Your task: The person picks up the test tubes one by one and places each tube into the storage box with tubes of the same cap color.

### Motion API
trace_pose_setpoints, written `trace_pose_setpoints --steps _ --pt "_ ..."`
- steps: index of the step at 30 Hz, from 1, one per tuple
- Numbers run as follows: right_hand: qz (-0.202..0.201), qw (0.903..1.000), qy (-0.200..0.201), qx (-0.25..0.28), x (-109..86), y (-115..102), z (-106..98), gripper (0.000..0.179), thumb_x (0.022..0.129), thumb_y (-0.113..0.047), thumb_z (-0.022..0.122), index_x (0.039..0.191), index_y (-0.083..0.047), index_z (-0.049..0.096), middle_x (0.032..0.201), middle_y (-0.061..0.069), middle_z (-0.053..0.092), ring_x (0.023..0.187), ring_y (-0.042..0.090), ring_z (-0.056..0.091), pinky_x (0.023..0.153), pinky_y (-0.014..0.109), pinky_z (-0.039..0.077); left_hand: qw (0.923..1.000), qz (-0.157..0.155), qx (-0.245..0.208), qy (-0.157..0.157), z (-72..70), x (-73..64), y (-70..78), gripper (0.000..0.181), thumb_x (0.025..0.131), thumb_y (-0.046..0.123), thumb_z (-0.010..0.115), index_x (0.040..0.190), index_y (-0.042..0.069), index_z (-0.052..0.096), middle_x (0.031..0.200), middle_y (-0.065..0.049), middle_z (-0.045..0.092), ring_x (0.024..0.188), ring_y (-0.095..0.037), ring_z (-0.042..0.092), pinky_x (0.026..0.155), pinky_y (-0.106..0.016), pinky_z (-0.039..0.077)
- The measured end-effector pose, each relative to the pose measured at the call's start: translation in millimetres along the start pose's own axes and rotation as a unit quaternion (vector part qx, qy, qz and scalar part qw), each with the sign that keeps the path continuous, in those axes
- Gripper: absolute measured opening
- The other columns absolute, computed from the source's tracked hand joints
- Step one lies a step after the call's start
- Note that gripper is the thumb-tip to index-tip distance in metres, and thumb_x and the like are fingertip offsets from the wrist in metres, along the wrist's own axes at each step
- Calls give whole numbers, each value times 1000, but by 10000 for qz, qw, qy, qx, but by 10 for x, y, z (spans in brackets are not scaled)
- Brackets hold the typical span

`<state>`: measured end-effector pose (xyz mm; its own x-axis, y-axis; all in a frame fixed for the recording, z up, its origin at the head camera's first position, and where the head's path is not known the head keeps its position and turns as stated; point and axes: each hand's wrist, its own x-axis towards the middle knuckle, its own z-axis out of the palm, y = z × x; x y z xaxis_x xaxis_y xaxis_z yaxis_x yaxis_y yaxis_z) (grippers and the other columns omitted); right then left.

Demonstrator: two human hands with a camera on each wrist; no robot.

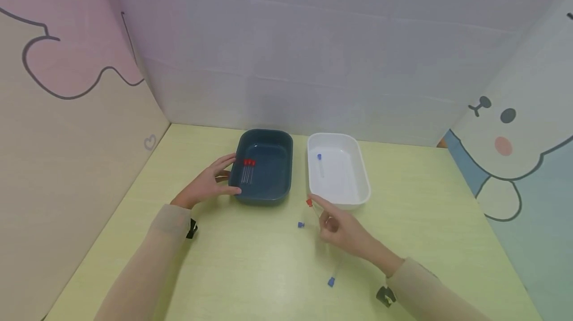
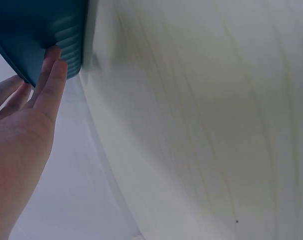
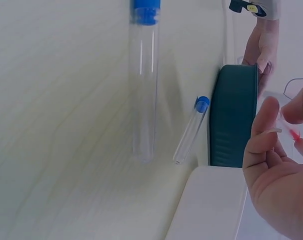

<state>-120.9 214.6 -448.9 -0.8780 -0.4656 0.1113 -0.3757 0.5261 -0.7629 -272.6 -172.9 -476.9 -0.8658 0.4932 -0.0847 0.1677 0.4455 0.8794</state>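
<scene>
My left hand (image 1: 208,181) holds the left wall of a dark blue tray (image 1: 277,196), its thumb over the rim and some fingers against the outer side. In that tray lie three red-capped test tubes (image 1: 247,171), side by side. My right hand (image 1: 346,234) pinches another clear test tube by thumb and fingers, its red cap (image 1: 309,202) pointing toward the dark tray. That hand is just in front of a white tray (image 1: 364,186), which contains one blue-capped test tube (image 1: 320,164). Curled fingers partly hide the held tube.
Two blue-capped test tubes lie on the pale yellow table: a nearer tube (image 3: 144,90) and a farther tube (image 3: 191,132) by the trays. Behind the trays rises a light wall (image 1: 313,72); patterned panels stand at both sides.
</scene>
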Motion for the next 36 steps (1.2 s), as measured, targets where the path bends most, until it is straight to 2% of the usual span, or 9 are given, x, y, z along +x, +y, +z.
trace_pose_setpoints --steps 5,9,14,21,29,36 --pt "100 9993 -50 370 1 -11 -10 79 85 13 60 159 -5 37 85 3 62 72 3 54 64 18 51 10000 31 -15 11 -4 9 -5 104 81 31 89 164 18 27 174 -1 18 140 -41 52 122 -59 37" --pt "211 9969 -139 746 4 -21 -9 78 87 13 58 159 -7 35 88 9 63 71 5 58 66 21 57 10000 63 -52 26 -7 13 -3 104 81 30 90 164 18 28 174 -1 18 139 -41 53 122 -59 37" --pt "217 9933 -92 1132 5 -18 -8 80 85 12 61 155 -11 33 89 14 63 70 6 62 67 25 61 10000 81 -26 30 -5 14 -3 104 81 30 90 164 17 28 174 -1 19 140 -42 53 122 -58 38" --pt "-73 9903 -9 1384 12 3 -16 85 81 17 64 155 -3 26 89 15 63 74 7 60 70 21 57 10000 62 -5 41 -3 13 -15 105 81 29 90 164 16 27 174 -1 19 140 -42 52 121 -58 38" --pt "30 9852 -233 1697 16 -26 -34 92 83 15 69 158 -2 18 93 21 63 77 13 67 73 24 59 10000 -33 41 47 6 10 -23 105 81 31 89 164 17 27 173 -2 19 141 -42 51 121 -58 38" --pt "-170 9867 -44 1617 47 -25 -71 91 82 15 72 156 -3 22 94 19 65 76 12 68 76 24 61 10000 8 5 51 5 18 -36 106 80 33 90 164 18 27 173 -1 20 141 -42 51 122 -59 37"
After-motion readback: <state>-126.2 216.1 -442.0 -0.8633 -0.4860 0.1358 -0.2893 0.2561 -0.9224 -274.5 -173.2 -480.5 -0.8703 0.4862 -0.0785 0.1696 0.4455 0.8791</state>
